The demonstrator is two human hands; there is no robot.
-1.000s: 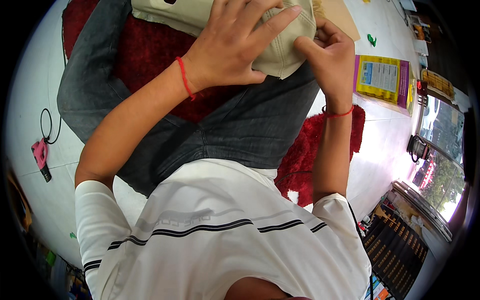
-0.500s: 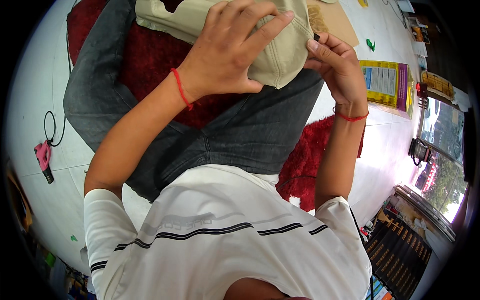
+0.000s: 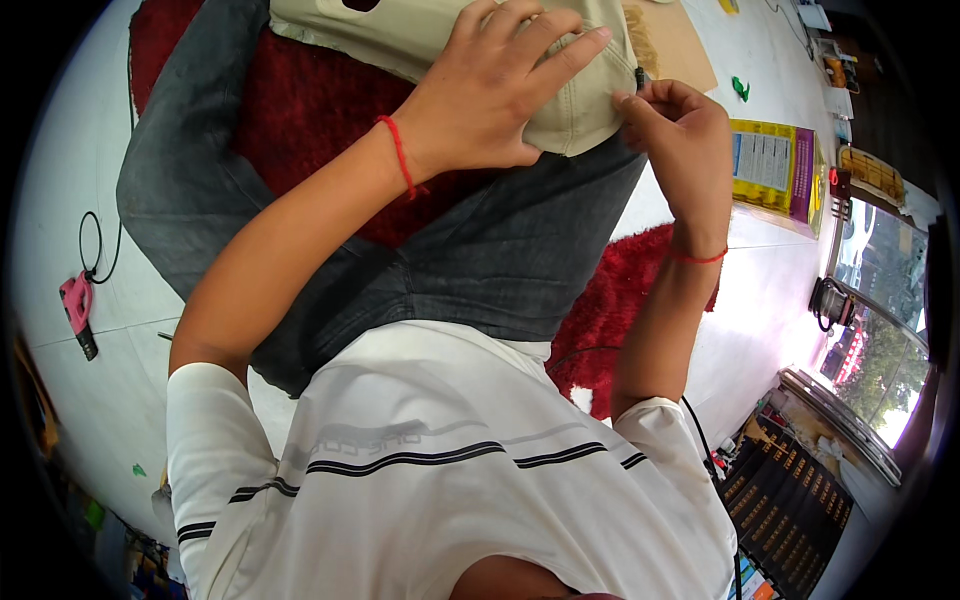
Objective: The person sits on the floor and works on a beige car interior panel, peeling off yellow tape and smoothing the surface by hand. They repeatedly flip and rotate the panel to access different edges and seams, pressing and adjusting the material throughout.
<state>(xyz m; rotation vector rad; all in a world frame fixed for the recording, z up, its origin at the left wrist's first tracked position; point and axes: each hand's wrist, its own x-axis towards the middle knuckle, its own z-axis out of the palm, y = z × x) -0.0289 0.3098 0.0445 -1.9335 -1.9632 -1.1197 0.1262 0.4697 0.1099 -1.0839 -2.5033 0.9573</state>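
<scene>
A beige, stitched, leather-like covered panel [image 3: 585,105] lies across my lap, rounded at its near end, with a dark opening farther left. My left hand [image 3: 505,85] rests over its top with fingers spread and the thumb by the near edge. At the panel's right edge, my right hand [image 3: 680,120] is closed in a pinch, thumb and forefinger on the beige edge. A small black piece [image 3: 640,77] shows just beyond those fingertips; whether it is held or fixed to the edge cannot be made out. The remaining right fingers are curled.
A red shaggy rug [image 3: 310,110] lies under my legs. At left on the pale floor is a pink heat gun [image 3: 77,305] with a black cord. A brown board [image 3: 680,45] lies beyond my right hand, and a yellow and purple package [image 3: 770,170] at right.
My left hand has slid right and slightly away over the panel. The panel's near end has shifted a little away and to the right. My right thumb has moved slightly nearer along the edge.
</scene>
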